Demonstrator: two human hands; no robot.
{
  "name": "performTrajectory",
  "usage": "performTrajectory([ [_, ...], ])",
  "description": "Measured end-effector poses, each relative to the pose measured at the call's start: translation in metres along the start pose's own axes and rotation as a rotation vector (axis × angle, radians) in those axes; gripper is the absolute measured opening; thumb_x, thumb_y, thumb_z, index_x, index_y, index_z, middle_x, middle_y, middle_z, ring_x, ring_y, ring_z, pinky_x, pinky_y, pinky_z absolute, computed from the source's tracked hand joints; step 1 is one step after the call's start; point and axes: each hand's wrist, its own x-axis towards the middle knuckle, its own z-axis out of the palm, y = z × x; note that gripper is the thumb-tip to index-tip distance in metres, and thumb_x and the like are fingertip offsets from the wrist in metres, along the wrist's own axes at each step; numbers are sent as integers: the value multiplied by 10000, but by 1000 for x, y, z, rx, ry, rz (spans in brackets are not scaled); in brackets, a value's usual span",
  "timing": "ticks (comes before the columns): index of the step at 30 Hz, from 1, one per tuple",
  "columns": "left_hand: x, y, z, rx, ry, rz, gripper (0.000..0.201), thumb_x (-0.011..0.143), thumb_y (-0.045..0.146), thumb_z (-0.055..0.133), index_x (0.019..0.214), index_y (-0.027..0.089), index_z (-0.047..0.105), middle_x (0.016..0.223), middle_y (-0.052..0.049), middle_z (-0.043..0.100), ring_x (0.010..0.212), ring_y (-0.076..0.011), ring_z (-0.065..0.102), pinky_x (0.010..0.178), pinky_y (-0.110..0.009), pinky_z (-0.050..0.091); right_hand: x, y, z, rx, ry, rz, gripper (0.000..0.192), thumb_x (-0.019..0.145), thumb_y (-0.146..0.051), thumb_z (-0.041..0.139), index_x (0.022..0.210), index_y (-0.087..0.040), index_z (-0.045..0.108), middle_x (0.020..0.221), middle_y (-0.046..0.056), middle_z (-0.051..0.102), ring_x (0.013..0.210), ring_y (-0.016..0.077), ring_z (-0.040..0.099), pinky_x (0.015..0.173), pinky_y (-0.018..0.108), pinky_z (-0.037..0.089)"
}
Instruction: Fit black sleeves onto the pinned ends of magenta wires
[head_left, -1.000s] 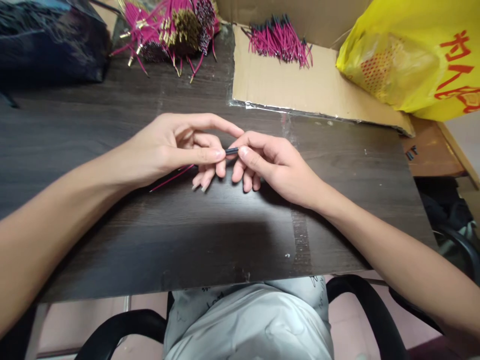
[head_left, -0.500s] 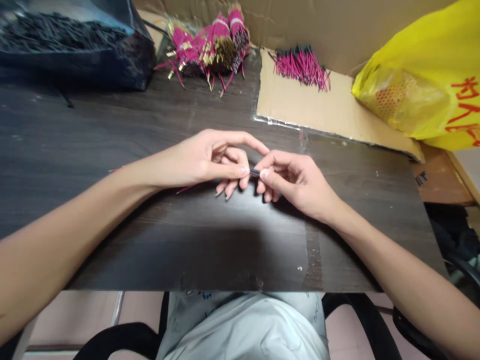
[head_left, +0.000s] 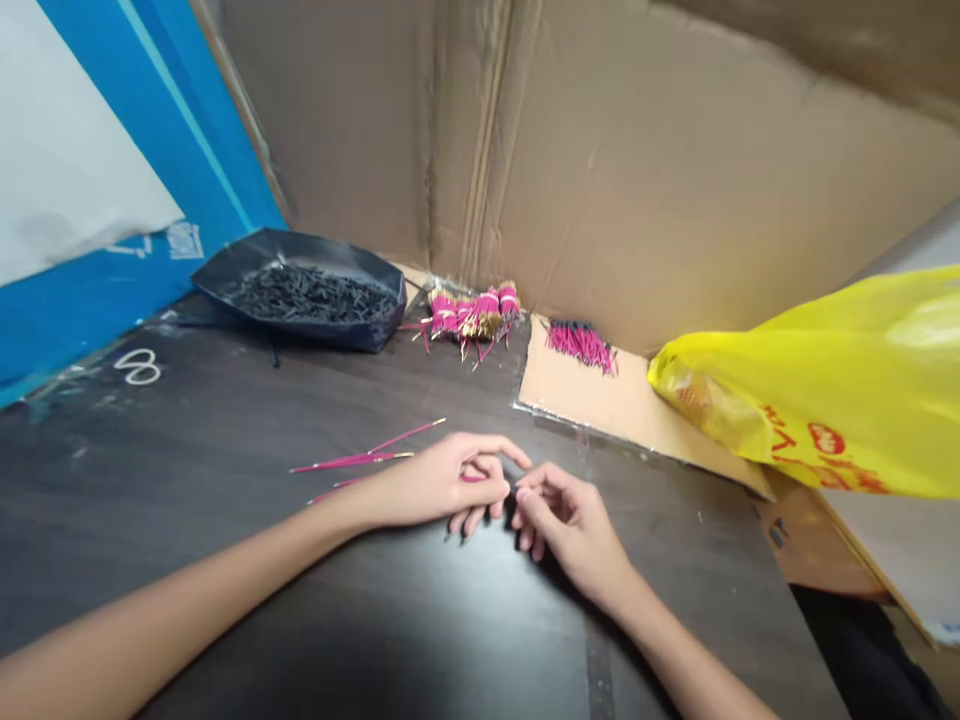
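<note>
We see the left hand and right hand meeting fingertip to fingertip at mid-bench, pinched together on a pink wire — barely visible, long axis running left–right, loose wires lying nearer the left hand.

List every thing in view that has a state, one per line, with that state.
Left hand: pinched on a pink wire.
Right hand: fingertips pinched against the left hand's; what they hold is too small to tell.
Loose wires: lying flat on the table.
Black tray: open, filled with small black pieces.
Wire bundles: tied, lying down.
Wire pile: loose, on cardboard.
Yellow bag: full, slumped on its side.
</note>
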Motion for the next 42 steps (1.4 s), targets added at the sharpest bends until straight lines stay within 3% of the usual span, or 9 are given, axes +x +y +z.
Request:
performTrajectory([
  [5,0,-1,1,-6,89,-19,477,964,587,625,1144,146,614,735,5,672,482,-82,581,468,-169,478,7,8,5,27,88,-37,487,1020,-622,630,943,-142,604,754,17,670,526,56,577,455,128,440],
  [10,-5,8,-2,76,180,-7,400,981,526,604,897,135,608,682,3,653,471,-30,457,463,-127,337,12,8,4,52,172,-57,519,985,-659,664,952,-146,595,736,13,661,514,58,565,455,134,430],
  [14,-6,12,-3,66,205,15,329,970,453,599,863,142,605,662,11,649,459,-35,441,464,-140,321,13,5,-1,73,240,-89,527,961,-668,696,951,-150,600,710,4,644,505,64,568,479,150,445],
  [20,-7,9,1,56,175,30,364,943,496,624,848,144,619,664,-1,661,471,-55,477,466,-155,352,15,1,-12,61,307,-130,528,928,-663,741,920,-150,614,703,5,635,498,76,559,478,174,444],
  [24,-9,10,2,55,153,37,365,948,491,619,841,143,614,668,-3,666,469,-50,482,463,-148,356,13,0,-14,96,284,-133,498,932,-634,752,959,-151,637,723,6,646,516,79,581,498,176,469],
  [29,-7,10,4,-20,134,54,434,930,567,668,876,138,626,666,-7,675,455,-45,492,436,-129,329,13,2,-10,190,150,-106,524,891,-615,801,1136,-176,650,813,22,691,554,117,650,491,202,518],
  [36,-3,5,7,-87,10,59,488,938,631,661,921,144,633,697,-22,702,440,-57,531,402,-133,330,12,-2,5,187,95,-136,437,868,-556,840,950,-167,658,770,11,645,536,88,599,472,179,479],
  [40,-3,3,7,-94,-58,52,494,952,657,635,943,163,626,747,-36,738,421,-63,533,406,-152,366,10,-5,4,173,119,-116,440,874,-588,818,907,-181,654,779,21,651,549,90,578,479,187,467],
  [42,-3,2,7,-112,-80,39,509,932,692,648,923,185,610,763,-40,754,418,-73,535,399,-167,347,13,-1,1,174,93,-101,443,798,-621,864,901,-231,681,761,17,653,547,122,590,462,218,478],
])
